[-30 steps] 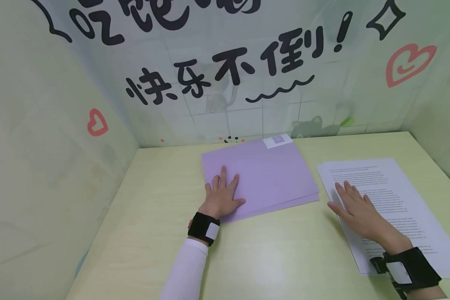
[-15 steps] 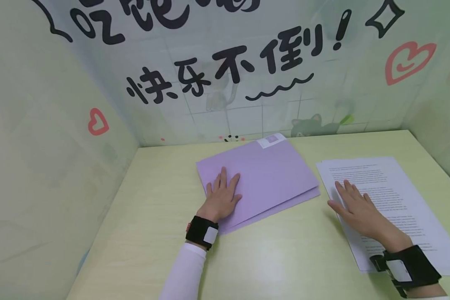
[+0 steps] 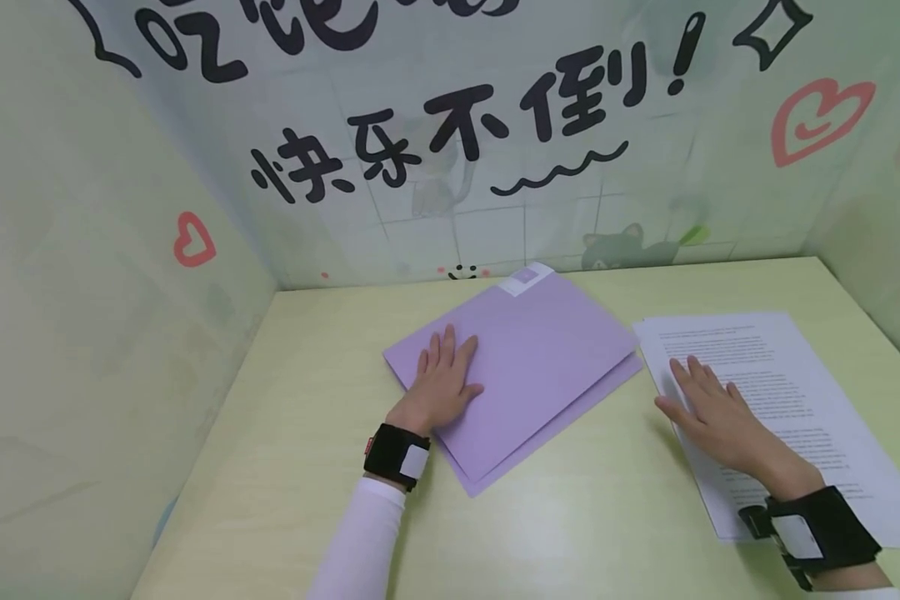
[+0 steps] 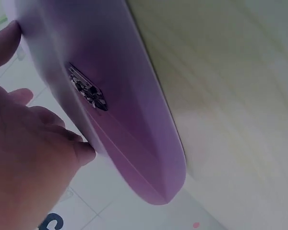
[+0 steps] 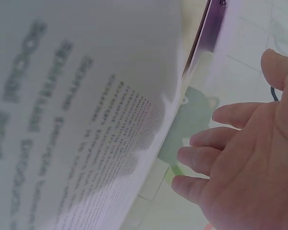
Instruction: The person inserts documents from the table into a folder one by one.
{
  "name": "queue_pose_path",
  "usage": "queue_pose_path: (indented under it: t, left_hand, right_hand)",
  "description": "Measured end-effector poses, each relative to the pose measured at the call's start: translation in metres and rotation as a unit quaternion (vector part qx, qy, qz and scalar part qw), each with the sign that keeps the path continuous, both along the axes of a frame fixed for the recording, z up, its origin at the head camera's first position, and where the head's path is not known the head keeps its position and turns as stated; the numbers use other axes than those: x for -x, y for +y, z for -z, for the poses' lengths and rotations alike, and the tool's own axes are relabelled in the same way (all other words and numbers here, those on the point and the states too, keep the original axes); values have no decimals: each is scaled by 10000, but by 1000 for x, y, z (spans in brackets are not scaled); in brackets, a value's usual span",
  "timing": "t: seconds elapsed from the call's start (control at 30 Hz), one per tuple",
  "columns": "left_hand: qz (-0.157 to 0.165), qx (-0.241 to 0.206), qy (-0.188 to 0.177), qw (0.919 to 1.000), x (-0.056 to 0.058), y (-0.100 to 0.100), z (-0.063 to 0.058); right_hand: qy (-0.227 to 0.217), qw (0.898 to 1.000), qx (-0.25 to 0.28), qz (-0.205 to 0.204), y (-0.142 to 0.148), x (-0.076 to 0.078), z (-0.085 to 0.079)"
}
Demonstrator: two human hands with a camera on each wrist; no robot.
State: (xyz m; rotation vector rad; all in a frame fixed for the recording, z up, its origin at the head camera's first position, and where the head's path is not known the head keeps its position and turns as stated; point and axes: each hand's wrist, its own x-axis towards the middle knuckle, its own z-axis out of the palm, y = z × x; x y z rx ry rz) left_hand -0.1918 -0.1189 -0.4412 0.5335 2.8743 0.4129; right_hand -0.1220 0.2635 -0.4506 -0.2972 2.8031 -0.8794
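A purple file folder [image 3: 547, 350] lies turned askew at the back middle of the table, a white label [image 3: 526, 279] at its far end. Its cover sits slightly raised off the lower leaf. With fingers spread, my left hand [image 3: 438, 387] rests on the cover near the left edge. Inside the gap, the left wrist view shows a metal clip [image 4: 88, 87]. To the right, my right hand [image 3: 727, 425] is held over a stack of printed sheets [image 3: 795, 392], fingers straight and grasping nothing. In the right wrist view its fingers [image 5: 201, 159] show apart from the paper.
Pale wood-look table [image 3: 285, 467] surrounds the folder and sheets. A back wall [image 3: 412, 242] with black writing and drawings rises behind it, and side walls [image 3: 82, 333] stand left and right. The folder's right corner comes right up to the sheets' left edge.
The folder has turned counterclockwise under my left hand, its near corner swinging toward me and its right corner moving away. My left hand has shifted slightly left; the right hand has stayed put.
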Motion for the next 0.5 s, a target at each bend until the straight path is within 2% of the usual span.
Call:
queue_pose_path:
  t: [0.33, 0.5]
  left_hand:
    - [-490, 597, -62, 9970, 0, 1, 8]
    - [-514, 748, -101, 9958, -1, 1, 13]
  right_hand:
    - [-1, 10000, 10, -11, 1, 3, 0]
    - [-35, 10000, 24, -9, 1, 3, 0]
